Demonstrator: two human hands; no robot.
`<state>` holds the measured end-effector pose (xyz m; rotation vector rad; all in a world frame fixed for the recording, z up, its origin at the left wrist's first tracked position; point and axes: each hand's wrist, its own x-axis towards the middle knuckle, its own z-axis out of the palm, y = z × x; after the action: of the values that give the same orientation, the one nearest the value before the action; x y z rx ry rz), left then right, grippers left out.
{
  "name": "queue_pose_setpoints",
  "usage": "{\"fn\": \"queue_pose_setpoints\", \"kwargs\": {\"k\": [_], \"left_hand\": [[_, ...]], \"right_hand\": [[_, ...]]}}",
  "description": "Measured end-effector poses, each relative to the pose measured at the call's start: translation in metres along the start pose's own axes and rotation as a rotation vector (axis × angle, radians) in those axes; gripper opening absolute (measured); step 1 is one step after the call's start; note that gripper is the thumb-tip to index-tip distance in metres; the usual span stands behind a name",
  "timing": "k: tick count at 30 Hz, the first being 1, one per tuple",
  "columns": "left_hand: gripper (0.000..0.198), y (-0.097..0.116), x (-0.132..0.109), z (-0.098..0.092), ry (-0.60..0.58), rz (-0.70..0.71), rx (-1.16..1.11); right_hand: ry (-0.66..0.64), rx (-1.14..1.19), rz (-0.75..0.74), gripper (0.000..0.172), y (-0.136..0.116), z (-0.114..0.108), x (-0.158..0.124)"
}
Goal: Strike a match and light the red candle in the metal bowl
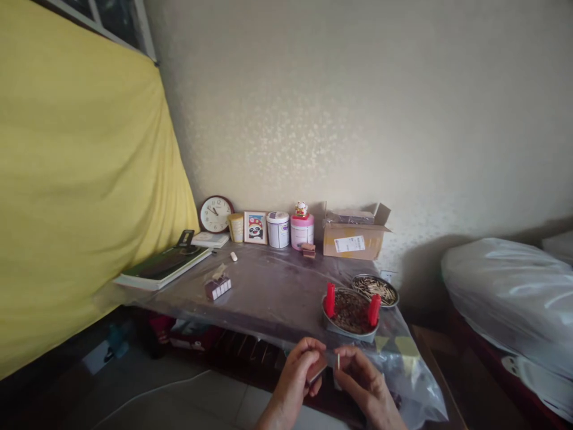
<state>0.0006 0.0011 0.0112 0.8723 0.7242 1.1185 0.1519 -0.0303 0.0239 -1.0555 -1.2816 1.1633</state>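
My left hand (296, 371) is closed around a small flat box (317, 368) at the near edge of the table. My right hand (363, 382) sits beside it, its fingers pinching a thin pale stick (339, 361) held upright next to the box. Just beyond the hands stands a metal bowl (351, 313) of dark pieces with two red handles. A second metal dish (375, 289) holding pale sticks lies behind it.
The table (268, 286) is covered in clear plastic. On it lie a small box stack (217, 286), books (162, 269), a clock (215, 214), a panda picture (255, 227), two tubs (290, 230) and a cardboard box (356, 233). A yellow curtain (76, 179) hangs left. A plastic-wrapped bundle (505, 292) sits right.
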Motion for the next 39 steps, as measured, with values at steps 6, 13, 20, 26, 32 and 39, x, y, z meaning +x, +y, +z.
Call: {"fn": "queue_pose_setpoints", "kwargs": {"k": [6,13,20,26,32,39], "left_hand": [[0.032,0.002,0.002,0.003,-0.041,-0.037,-0.178],[0.047,0.009,-0.004,0.007,-0.119,-0.082,-0.279],[0.037,0.006,-0.003,0.005,-0.101,-0.006,-0.200],[0.026,0.003,-0.001,0.005,-0.044,0.034,-0.095],[0.027,0.003,-0.002,0.007,-0.056,0.049,-0.119],[0.035,0.009,-0.006,0.010,-0.123,0.027,-0.186]], "right_hand": [[0.072,0.051,-0.050,0.027,0.016,-0.004,0.002],[0.219,0.125,-0.053,0.034,0.018,-0.006,0.008],[0.319,-0.016,-0.164,0.034,0.012,-0.008,0.007],[0.359,-0.332,-0.338,0.028,0.012,-0.007,-0.001],[0.246,-0.661,-0.520,0.019,0.013,-0.008,-0.009],[0.258,-0.712,-0.567,0.022,0.011,-0.012,-0.007]]}}
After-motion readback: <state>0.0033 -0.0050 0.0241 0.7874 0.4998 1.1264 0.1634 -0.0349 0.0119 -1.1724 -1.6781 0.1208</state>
